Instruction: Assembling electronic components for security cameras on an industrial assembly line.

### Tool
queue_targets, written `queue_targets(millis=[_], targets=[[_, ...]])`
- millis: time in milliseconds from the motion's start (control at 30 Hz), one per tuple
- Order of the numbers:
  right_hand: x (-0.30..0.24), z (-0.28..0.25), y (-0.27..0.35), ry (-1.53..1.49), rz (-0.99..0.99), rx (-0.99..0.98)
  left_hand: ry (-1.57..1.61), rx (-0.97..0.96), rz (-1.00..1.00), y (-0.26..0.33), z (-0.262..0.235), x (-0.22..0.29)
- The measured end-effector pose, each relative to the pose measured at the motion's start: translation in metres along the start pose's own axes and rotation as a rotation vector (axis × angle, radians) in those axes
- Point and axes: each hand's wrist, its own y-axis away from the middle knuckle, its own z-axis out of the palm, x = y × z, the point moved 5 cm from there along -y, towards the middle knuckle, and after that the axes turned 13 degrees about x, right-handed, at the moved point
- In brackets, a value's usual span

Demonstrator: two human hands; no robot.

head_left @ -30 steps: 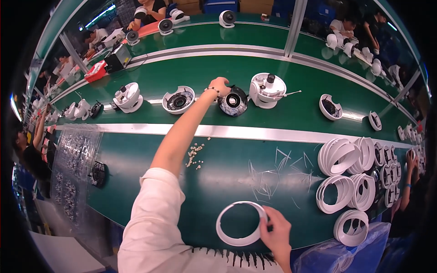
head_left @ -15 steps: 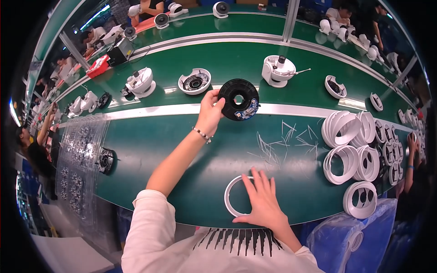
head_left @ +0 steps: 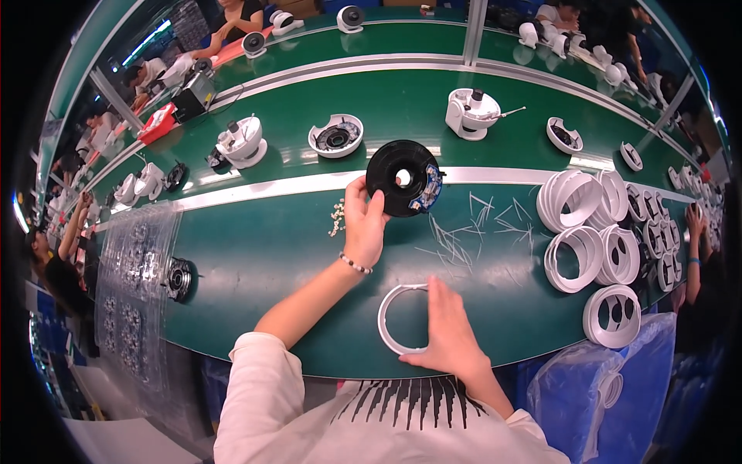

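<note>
My left hand point(head_left: 365, 228) is raised over the table, thumb and fingers closed on the left edge of a black plastic disc point(head_left: 393, 164). That disc has a round hole in its middle and a small blue circuit board point(head_left: 429, 188) along its right side. Lower down, near the table's front edge, a white plastic ring point(head_left: 389, 334) lies on the green surface. My right hand point(head_left: 454, 332) spans the ring's right side, thumb at the near rim and fingers together at the far rim, gripping it. The hand hides the ring's right part.
White rings point(head_left: 570, 259) stand stacked at the right, beside several black round parts point(head_left: 666, 232). Thin white strips point(head_left: 448, 241) and small beige pieces point(head_left: 337, 219) lie mid-table. Clear plastic trays point(head_left: 135, 294) sit at the left. Behind, a green conveyor point(head_left: 402, 108) carries white camera housings point(head_left: 471, 114).
My right hand's spread fingers have come together and closed on the ring. The black disc has turned in my left hand, and the beige pieces now show beside that hand.
</note>
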Motion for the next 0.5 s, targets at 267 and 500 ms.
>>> queue_targets(millis=[267, 500], targets=[[0.035, -0.044, -0.043, -1.169, 0.157, 0.618, 0.032, -0.268, 0.001, 0.054, 0.007, -0.017], [0.014, -0.043, -0.051, -0.841, -0.043, 0.541, 0.419, -0.717, -0.807, 0.067, 0.01, -0.011]])
